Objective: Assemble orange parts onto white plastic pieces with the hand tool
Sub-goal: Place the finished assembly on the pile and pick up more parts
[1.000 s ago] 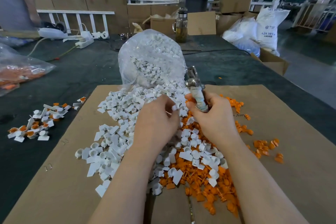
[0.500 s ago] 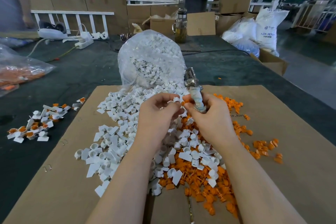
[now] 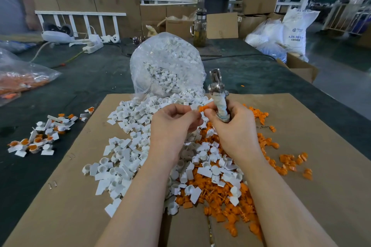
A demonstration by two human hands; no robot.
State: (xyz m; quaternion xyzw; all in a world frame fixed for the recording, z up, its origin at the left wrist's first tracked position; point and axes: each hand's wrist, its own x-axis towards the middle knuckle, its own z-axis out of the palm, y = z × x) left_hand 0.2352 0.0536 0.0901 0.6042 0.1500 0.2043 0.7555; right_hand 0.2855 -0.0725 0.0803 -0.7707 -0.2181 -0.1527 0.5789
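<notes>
My left hand (image 3: 172,124) pinches a small white plastic piece (image 3: 194,106) at its fingertips. An orange part (image 3: 203,108) sits between the fingertips of both hands, against the white piece. My right hand (image 3: 233,126) grips the cloth-wrapped handle of a metal hand tool (image 3: 217,88), whose head points up and away. Below the hands lies a heap of loose white pieces (image 3: 128,154) mixed with orange parts (image 3: 224,206) on a cardboard sheet (image 3: 321,196).
A clear bag of white pieces (image 3: 166,62) lies open behind the heap. Assembled white-and-orange pieces (image 3: 38,138) lie on the dark table at left. A bag of orange parts (image 3: 18,78) sits far left. A glass jug (image 3: 199,28), boxes and sacks stand at the back.
Both hands have risen from the heap and come together at the fingertips. An orange part now shows between them, with a white piece in my left fingers.
</notes>
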